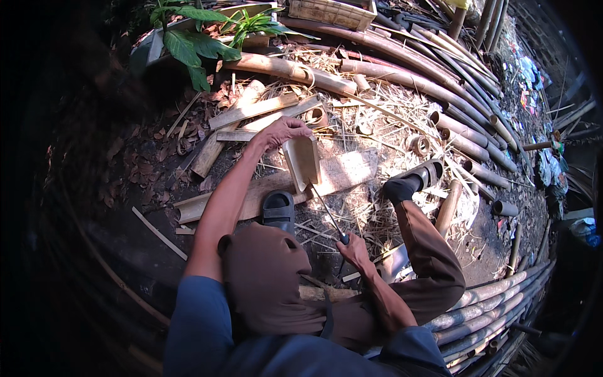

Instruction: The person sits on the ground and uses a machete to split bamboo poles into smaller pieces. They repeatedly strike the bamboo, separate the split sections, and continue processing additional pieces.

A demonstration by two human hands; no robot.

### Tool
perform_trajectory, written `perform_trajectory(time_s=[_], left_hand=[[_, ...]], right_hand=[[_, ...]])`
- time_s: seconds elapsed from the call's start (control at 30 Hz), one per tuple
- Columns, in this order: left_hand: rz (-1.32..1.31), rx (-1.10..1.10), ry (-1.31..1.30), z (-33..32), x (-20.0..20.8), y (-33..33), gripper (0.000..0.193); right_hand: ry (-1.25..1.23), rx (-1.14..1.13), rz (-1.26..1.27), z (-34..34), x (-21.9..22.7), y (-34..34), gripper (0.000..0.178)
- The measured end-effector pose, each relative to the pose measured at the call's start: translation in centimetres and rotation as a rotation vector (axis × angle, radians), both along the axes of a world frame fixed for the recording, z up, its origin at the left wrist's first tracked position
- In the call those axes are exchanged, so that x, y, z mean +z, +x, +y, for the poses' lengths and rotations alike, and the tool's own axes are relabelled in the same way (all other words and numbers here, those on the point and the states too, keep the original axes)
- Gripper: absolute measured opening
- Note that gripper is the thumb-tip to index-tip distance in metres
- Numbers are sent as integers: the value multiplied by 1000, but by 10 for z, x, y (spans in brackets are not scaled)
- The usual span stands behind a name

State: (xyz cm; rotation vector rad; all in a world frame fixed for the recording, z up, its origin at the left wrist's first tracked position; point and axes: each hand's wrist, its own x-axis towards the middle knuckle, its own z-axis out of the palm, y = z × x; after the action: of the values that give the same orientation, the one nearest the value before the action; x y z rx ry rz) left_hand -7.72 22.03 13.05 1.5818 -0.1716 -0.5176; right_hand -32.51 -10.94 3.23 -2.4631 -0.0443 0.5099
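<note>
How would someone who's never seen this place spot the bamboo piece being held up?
Find the big brown knee near the bottom centre, then look above it to the left hand. Just below its fingers is a short, trough-shaped bamboo piece. Unlike the long split bamboo lying on the ground behind it, this one is held nearly upright.

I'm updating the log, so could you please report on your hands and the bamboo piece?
Left hand gripping bamboo piece by its top. Right hand closed on knife; tip near piece's lower end, contact unclear. Wide slat behind.
</note>
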Motion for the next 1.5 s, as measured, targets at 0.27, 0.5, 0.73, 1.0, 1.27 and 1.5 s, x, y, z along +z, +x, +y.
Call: perform_trajectory(time_s=[0.27,0.5,0.73,1.0,1.27,1.5], left_hand=[[-141,4,-179,-7,-13,-16,41],[-209,455,-442,-66,-22,-49,48],[-740,452,169,-93,-39,-47,57],[-357,396,-78,-95,-43,-66,32],[-352,355,-23,-95,-53,-82,25],[-333,367,35,-90,-53,-84,19]], right_hand=[[72,7,-161,-10,31,1,33],[352,-562,7,12,88,-7,21],[511,-581,31,32,93,17,17],[547,-389,-154,51,152,47,43],[524,-308,-193,75,134,67,39],[524,-304,-134,88,138,80,36]])
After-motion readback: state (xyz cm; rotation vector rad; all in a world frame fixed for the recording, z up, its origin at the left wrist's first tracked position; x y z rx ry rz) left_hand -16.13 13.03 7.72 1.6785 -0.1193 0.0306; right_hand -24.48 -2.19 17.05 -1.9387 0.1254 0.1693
